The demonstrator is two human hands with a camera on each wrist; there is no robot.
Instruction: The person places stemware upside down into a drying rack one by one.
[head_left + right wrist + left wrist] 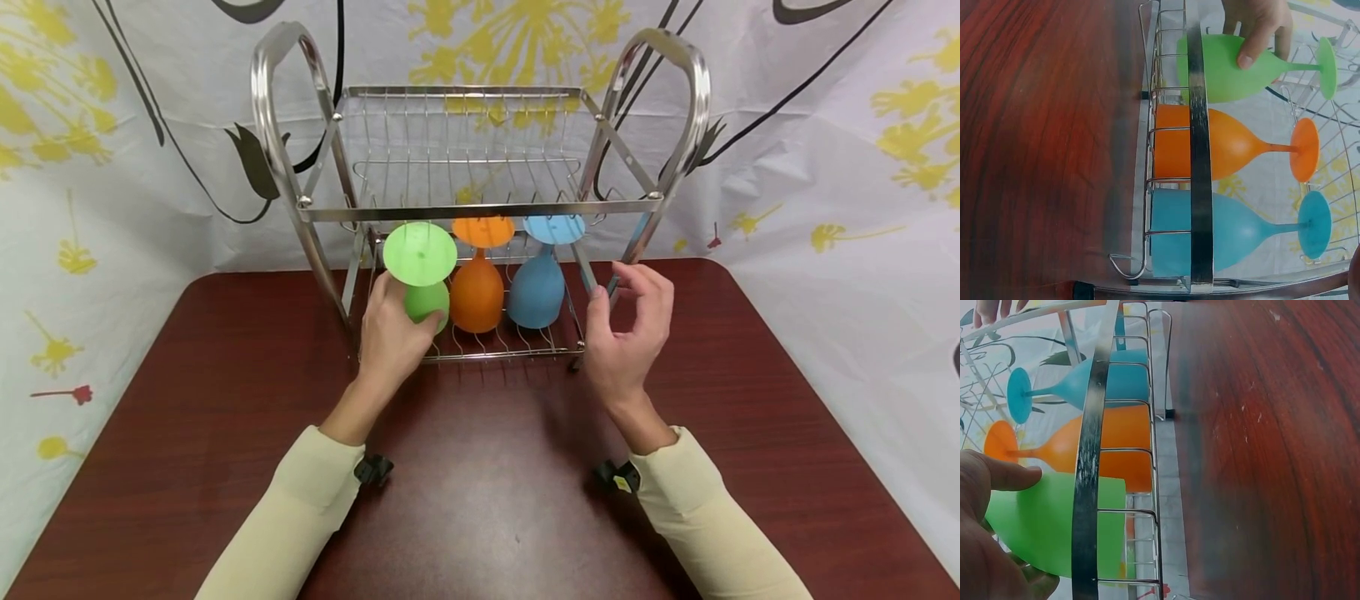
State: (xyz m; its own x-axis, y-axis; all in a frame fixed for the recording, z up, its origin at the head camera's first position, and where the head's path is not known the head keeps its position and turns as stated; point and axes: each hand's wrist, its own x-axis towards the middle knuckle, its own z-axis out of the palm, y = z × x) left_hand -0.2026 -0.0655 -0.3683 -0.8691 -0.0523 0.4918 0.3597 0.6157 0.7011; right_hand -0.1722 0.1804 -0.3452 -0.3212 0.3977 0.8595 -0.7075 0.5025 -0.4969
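Observation:
My left hand [397, 329] grips the bowl of a green plastic goblet [422, 252], which stands upside down with its foot up at the left of the rack's lower tier. The left wrist view shows the thumb [1019, 478] on one side of the green bowl. Beside it stand an upside-down orange goblet [477, 293] and a blue goblet [537, 287]. My right hand [632, 333] pinches the right front leg of the metal dish rack [480, 212] between thumb and curled fingers. Only a sliver of that hand shows in the right wrist view.
The rack's upper wire tier [468, 179] sits above the goblets, between two curved side handles. A flat front bar [1200, 156] crosses before the bowls. The rack stands on a dark red wooden table [480, 483], with a patterned white sheet [810, 167] behind.

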